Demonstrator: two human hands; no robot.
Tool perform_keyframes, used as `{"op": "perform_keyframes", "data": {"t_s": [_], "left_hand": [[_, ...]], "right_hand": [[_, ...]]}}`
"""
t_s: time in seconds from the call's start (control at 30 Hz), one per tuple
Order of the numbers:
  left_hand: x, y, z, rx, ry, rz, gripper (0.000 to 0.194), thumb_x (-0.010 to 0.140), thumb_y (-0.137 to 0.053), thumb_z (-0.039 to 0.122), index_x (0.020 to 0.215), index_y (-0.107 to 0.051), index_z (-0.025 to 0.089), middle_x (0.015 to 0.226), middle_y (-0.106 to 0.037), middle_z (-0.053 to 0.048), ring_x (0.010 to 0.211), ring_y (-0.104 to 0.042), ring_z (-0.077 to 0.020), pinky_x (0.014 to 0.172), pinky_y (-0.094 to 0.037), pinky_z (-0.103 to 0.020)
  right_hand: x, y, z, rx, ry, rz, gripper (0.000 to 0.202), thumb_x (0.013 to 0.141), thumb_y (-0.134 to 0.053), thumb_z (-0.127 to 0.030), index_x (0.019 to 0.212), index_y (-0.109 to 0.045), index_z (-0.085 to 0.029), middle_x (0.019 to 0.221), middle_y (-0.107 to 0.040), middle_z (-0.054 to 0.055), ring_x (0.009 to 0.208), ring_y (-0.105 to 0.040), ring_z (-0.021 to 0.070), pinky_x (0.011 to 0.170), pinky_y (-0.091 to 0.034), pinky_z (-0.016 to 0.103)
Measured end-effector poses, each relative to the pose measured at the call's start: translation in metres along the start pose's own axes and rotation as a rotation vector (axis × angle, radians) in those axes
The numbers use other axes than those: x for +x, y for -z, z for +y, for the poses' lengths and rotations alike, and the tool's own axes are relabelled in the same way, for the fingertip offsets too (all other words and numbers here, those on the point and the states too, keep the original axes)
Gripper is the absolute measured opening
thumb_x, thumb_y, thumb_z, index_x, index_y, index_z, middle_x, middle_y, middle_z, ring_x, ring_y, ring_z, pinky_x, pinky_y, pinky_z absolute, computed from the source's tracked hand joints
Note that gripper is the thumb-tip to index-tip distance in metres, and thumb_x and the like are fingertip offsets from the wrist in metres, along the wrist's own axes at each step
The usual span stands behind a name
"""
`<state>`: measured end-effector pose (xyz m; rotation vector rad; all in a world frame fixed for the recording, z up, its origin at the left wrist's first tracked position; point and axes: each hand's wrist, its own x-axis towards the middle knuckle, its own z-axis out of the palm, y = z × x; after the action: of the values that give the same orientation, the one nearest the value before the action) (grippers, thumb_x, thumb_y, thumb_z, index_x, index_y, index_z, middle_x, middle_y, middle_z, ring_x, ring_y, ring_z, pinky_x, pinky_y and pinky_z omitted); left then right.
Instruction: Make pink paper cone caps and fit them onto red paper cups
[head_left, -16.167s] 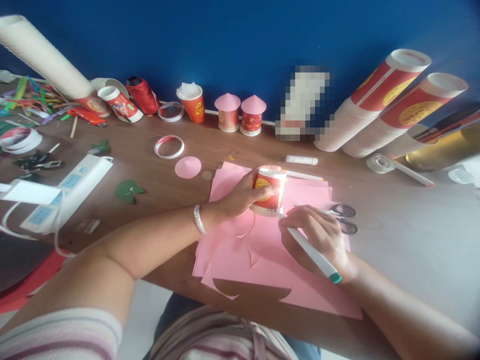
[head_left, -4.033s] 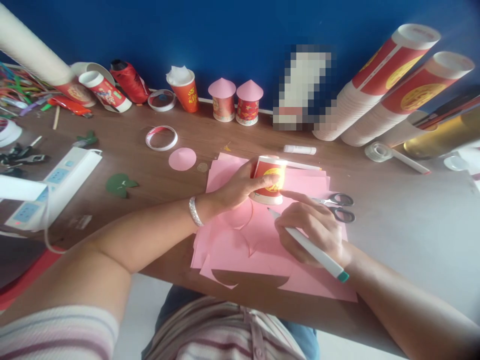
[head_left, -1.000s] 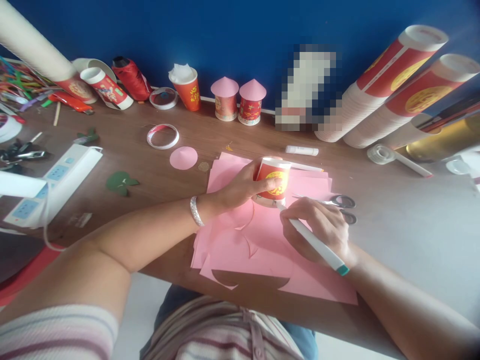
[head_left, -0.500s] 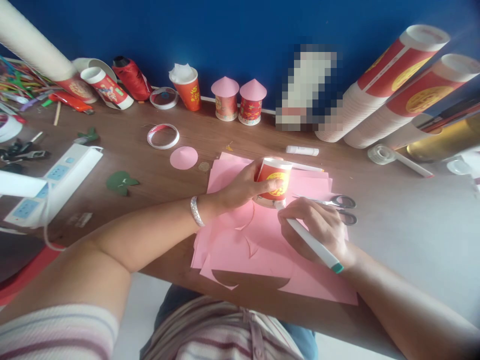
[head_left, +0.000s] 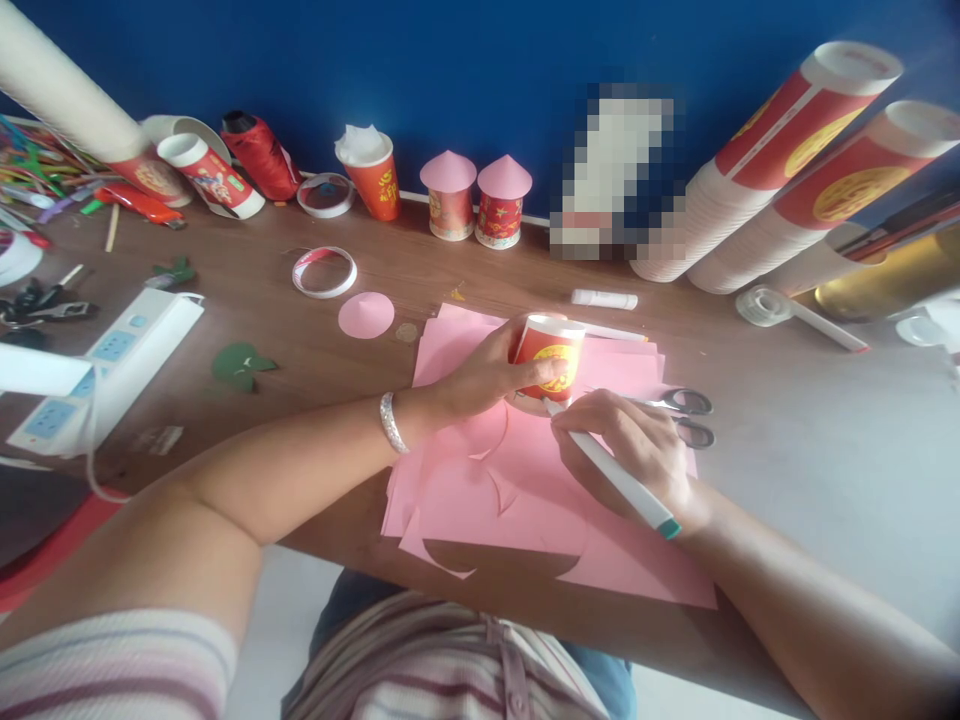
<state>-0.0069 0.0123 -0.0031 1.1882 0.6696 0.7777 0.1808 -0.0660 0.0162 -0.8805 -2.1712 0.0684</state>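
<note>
Upright over the pink paper sheets [head_left: 480,510], a red paper cup [head_left: 531,350] with a yellow round print is held by my left hand [head_left: 495,368], thumb across its front. My right hand [head_left: 619,440] grips a white marker pen [head_left: 619,485] with a green end. The pen's tip is at the pale lower band of the cup; whether it touches cannot be made out. Scissors [head_left: 694,403] lie just beyond my right hand, their blades partly hidden. Curved cuts show in the pink sheets under both hands.
Two small cups with pink cone roofs [head_left: 504,178] stand at the back. Tall cup stacks [head_left: 795,190] lean at the right. A pink cone [head_left: 366,316], a tape ring [head_left: 325,272] and a power strip [head_left: 112,365] lie left. A glue stick [head_left: 604,299] lies behind the sheets.
My right hand and the marker have shifted slightly left, the tip moving along the cup's lower band. My left hand still holds the cup in place.
</note>
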Motion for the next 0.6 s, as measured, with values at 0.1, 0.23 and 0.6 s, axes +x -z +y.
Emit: {"op": "perform_keyframes", "data": {"t_s": [0.1,0.23,0.6], "left_hand": [[0.0007,0.0008,-0.0016,-0.005,-0.006,-0.010,0.047,0.082,-0.081,0.046,0.111,-0.056,0.018,0.091,-0.071,-0.005,0.084,-0.071,-0.0204,0.071,-0.055,-0.032],[0.0011,0.0010,-0.0022,-0.017,-0.012,-0.019,0.047,0.082,-0.081,0.045,0.113,-0.057,0.018,0.092,-0.072,-0.005,0.086,-0.071,-0.0204,0.071,-0.055,-0.031],[0.0007,-0.0004,0.0011,-0.025,-0.014,-0.020,0.045,0.083,-0.080,0.043,0.113,-0.058,0.018,0.089,-0.071,-0.004,0.082,-0.071,-0.0200,0.072,-0.056,-0.032]], "right_hand": [[0.0003,0.0015,-0.0005,-0.015,-0.012,0.012,0.019,0.090,-0.061,-0.004,0.097,-0.061,-0.022,0.077,-0.068,-0.002,0.061,-0.065,0.0129,0.052,-0.048,0.025],[0.0019,0.0042,-0.0020,-0.035,-0.017,0.013,0.021,0.090,-0.061,-0.003,0.097,-0.062,-0.022,0.077,-0.069,-0.002,0.061,-0.065,0.0128,0.052,-0.048,0.025],[0.0027,0.0048,-0.0034,-0.010,-0.021,0.028,0.023,0.087,-0.060,0.000,0.094,-0.061,-0.022,0.073,-0.067,-0.002,0.059,-0.065,0.0132,0.052,-0.049,0.025]]}}
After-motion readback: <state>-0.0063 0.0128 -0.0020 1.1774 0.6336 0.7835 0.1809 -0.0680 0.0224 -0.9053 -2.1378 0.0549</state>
